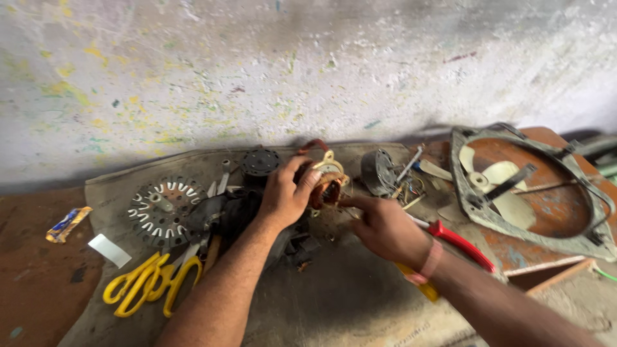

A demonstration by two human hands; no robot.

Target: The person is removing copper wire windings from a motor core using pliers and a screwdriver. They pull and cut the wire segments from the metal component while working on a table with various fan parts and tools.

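My left hand (286, 193) grips a small motor stator with copper-coloured windings (329, 183), holding it upright on a grey mat (347, 302). My right hand (384, 226) is just right of the stator, its fingers curled and reaching toward the stator's lower edge; whether it pinches anything is hidden. A pink band sits on my right wrist. A red-handled tool (459, 243) and a yellow-handled tool (421, 287) lie under my right forearm.
Yellow scissors (151, 283) lie at the left front. A round slotted metal plate (162, 205), a black motor cap (259, 162) and a grey motor part (378, 171) lie behind. An exhaust fan frame with pale blades (527, 193) rests at the right. A paint-spattered wall (308, 71) stands behind.
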